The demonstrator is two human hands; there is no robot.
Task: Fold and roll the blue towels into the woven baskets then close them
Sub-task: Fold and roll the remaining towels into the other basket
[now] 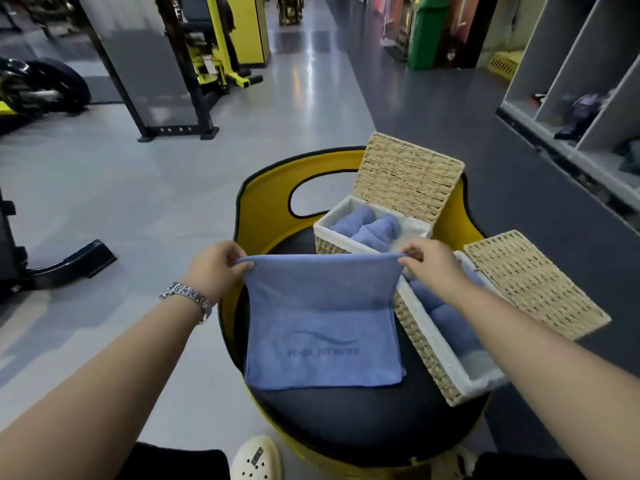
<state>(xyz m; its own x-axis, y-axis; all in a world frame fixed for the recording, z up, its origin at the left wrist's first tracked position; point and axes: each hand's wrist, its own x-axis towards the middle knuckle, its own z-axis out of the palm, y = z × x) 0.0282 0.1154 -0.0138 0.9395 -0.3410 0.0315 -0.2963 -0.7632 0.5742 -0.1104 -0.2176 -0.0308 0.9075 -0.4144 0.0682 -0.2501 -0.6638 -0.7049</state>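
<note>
Both arms reach forward from the near edge, almost straight, over a round yellow chair with a dark seat cushion [346,420]. The left hand [216,268], with a silver metal wristwatch [187,297] on its wrist, pinches the far left corner of a blue towel with a dark printed logo [322,334] between thumb and curled fingers. The right hand [431,263] pinches the far right corner in the same way. Between the two hands the far edge of the towel is lifted and stretched, while the near part lies flat on the cushion; it seems folded double, but the layers are hard to tell.

On the right part of the seat stands a long woven straw basket with a white cloth lining [446,344], its lid [533,282] open to the right, with rolled blue towels [450,320] inside under the right forearm. Farther away stands a second woven basket with white lining [346,233], its lid [408,174] standing upright, also holding rolled blue towels [367,226].
</note>
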